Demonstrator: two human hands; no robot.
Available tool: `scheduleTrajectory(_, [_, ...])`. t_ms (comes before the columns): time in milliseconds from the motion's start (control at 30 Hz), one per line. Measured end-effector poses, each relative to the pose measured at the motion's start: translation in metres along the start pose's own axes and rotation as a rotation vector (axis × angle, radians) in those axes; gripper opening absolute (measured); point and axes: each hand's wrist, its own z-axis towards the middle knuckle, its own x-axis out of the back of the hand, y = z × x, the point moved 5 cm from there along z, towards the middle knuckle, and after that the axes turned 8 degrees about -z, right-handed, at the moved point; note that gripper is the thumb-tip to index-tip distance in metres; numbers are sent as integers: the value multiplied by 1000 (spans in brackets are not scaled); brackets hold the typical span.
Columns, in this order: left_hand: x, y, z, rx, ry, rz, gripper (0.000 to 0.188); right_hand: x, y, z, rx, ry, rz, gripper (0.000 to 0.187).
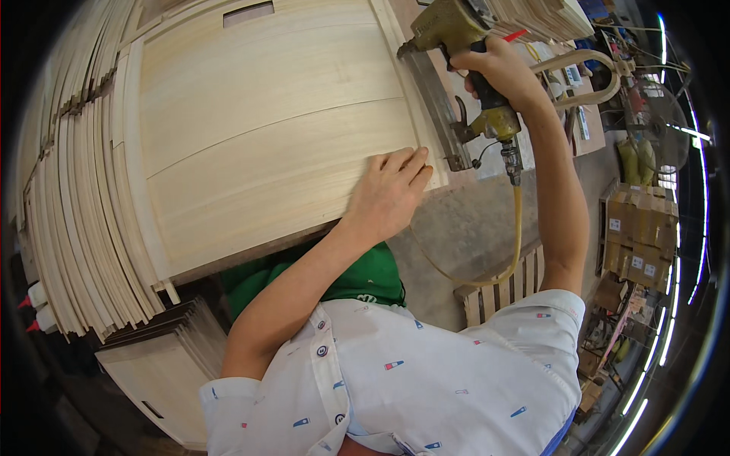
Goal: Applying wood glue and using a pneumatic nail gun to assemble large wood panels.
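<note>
My right hand [502, 76] is wrapped round the dark grip of an olive-coloured pneumatic nail gun [498, 121], its nose tilted over the right edge of a pale wooden panel [266, 99]. A yellowish air hose [518, 228] hangs from the gun's metal fitting. My left hand [391, 190] lies on the panel's near right corner, fingers stretched and slightly apart. Its fingertips touch the thin wooden strip [414, 114] along that edge. The panel has a seam across it and a rectangular slot at its far side; whether the gun's nose touches the wood, I cannot tell.
Thin wooden strips [91, 197] are stacked along the panel's left side. Slotted panels [163, 372] lean below. More wood pieces [544, 23] lie at the far right, by a bent wooden loop [601, 76]. Cardboard boxes [642, 220] and a slatted pallet [498, 292] stand to the right.
</note>
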Motion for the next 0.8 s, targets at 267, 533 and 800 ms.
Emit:
scheduleTrajectory(267, [-2,0,0,1,-7,1,39,-4,5,-43,3,-13,22,24])
scheduleTrajectory(533, [-2,-3,-1,-15,-2,-14,43,-7,14,-71,-96,7,22,23])
scheduleTrajectory(800, [4,-7,-3,58,10,-207,39,-15,26,-106,-155,33,61,25])
